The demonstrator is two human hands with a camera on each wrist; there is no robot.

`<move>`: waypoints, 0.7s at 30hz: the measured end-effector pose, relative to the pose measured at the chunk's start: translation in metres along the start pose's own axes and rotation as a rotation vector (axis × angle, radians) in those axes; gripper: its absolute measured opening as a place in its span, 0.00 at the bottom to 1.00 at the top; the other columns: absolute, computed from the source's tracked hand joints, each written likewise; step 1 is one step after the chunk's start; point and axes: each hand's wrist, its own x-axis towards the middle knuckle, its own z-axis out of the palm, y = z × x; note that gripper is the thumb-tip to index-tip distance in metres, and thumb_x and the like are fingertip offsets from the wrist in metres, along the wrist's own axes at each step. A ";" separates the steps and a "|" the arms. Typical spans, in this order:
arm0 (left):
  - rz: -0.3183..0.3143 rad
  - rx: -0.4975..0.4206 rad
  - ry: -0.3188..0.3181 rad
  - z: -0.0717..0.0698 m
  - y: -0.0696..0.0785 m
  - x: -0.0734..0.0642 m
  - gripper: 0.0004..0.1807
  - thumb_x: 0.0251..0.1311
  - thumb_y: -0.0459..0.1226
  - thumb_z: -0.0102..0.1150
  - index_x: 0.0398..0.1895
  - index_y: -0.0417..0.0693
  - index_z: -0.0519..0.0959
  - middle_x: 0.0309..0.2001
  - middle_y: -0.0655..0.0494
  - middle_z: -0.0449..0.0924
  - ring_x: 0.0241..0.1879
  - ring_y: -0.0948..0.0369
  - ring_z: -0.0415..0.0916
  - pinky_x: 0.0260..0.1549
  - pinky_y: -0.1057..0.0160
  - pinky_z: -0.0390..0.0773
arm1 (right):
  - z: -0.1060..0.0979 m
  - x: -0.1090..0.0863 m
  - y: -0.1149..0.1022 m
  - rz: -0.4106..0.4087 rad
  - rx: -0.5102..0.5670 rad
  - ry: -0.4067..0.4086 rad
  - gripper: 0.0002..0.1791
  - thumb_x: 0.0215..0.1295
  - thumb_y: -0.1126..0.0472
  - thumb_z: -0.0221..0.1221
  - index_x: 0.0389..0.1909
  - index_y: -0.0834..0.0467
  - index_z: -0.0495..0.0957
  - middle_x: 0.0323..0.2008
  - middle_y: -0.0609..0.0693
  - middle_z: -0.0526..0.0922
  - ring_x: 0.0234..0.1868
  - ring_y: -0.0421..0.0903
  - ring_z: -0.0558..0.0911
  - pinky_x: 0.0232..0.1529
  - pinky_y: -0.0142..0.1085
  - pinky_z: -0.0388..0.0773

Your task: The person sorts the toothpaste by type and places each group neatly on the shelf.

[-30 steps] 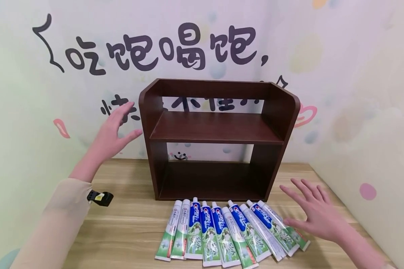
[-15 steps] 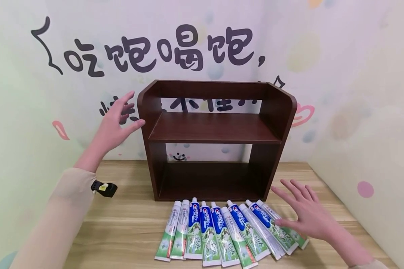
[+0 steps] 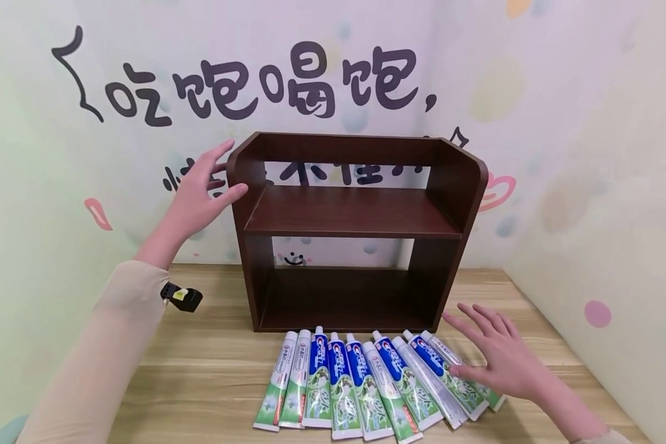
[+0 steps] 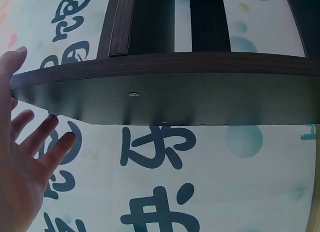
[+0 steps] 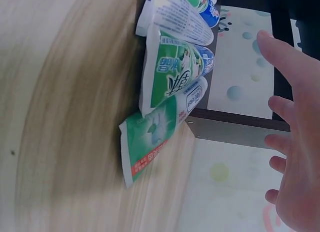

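A dark brown two-tier shelf (image 3: 344, 209) stands upright, its two levels bare. My left hand (image 3: 197, 191) is raised at its upper left side, thumb overlapping the side panel's front edge in the head view. In the left wrist view the fingers (image 4: 37, 139) spread beneath the panel's edge, curled round nothing. Along the shelf's front, several toothpaste tubes (image 3: 344, 394), some blue and green, others white and green, lie fanned in a row. Over the right end of that row hovers my right hand (image 3: 502, 357), fingers spread and holding nothing. The rightmost tube (image 5: 155, 129) lies below it.
The shelf and tubes are on a wood-grain table (image 3: 194, 376). Behind and to the right rise pale walls (image 3: 566, 154) printed with large dark lettering and coloured spots. A black device (image 3: 183, 297) is strapped at my left wrist.
My left hand has moved right and up, from beside the shelf to its upper left edge. The right hand has shifted left, nearer the shelf's lower right corner. Shelf and tubes stay put.
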 end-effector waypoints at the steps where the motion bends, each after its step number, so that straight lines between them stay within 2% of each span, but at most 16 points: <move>1: -0.002 -0.005 0.001 0.000 0.000 0.001 0.41 0.63 0.41 0.63 0.77 0.62 0.56 0.76 0.55 0.59 0.68 0.45 0.69 0.61 0.41 0.73 | 0.001 0.000 0.000 -0.003 0.000 0.003 0.47 0.52 0.31 0.64 0.73 0.39 0.62 0.74 0.56 0.62 0.71 0.64 0.58 0.63 0.65 0.54; 7: -0.011 -0.002 0.004 0.000 0.000 0.003 0.39 0.63 0.40 0.62 0.76 0.62 0.58 0.75 0.56 0.60 0.64 0.45 0.73 0.59 0.44 0.75 | 0.005 0.001 0.000 -0.013 0.015 0.008 0.46 0.52 0.34 0.66 0.73 0.41 0.63 0.74 0.56 0.63 0.71 0.65 0.60 0.63 0.66 0.56; 10: -0.007 0.010 0.004 -0.001 0.000 0.002 0.38 0.64 0.39 0.61 0.76 0.62 0.59 0.75 0.56 0.61 0.61 0.45 0.76 0.58 0.44 0.76 | 0.008 0.003 0.000 -0.010 0.026 -0.016 0.46 0.53 0.34 0.66 0.73 0.40 0.62 0.74 0.56 0.63 0.72 0.65 0.60 0.63 0.66 0.55; 13: 0.029 0.015 0.011 -0.002 -0.001 0.002 0.36 0.64 0.38 0.61 0.75 0.61 0.62 0.74 0.56 0.63 0.59 0.46 0.77 0.56 0.44 0.77 | 0.011 0.004 0.002 -0.019 0.031 -0.018 0.46 0.53 0.35 0.66 0.73 0.41 0.63 0.73 0.56 0.64 0.71 0.65 0.60 0.62 0.66 0.56; 17: 0.092 0.046 0.009 -0.002 -0.001 0.007 0.31 0.65 0.38 0.60 0.72 0.61 0.67 0.73 0.57 0.65 0.63 0.52 0.74 0.54 0.48 0.79 | 0.013 0.007 0.009 -0.034 0.038 -0.004 0.46 0.51 0.37 0.68 0.73 0.42 0.64 0.73 0.54 0.65 0.70 0.65 0.61 0.61 0.66 0.57; 21: 0.106 0.065 -0.004 -0.003 0.002 0.009 0.28 0.65 0.37 0.60 0.69 0.59 0.71 0.73 0.58 0.66 0.63 0.55 0.74 0.52 0.55 0.81 | 0.014 0.009 0.013 -0.038 0.056 -0.020 0.46 0.52 0.37 0.67 0.73 0.42 0.64 0.73 0.52 0.65 0.71 0.65 0.60 0.60 0.66 0.57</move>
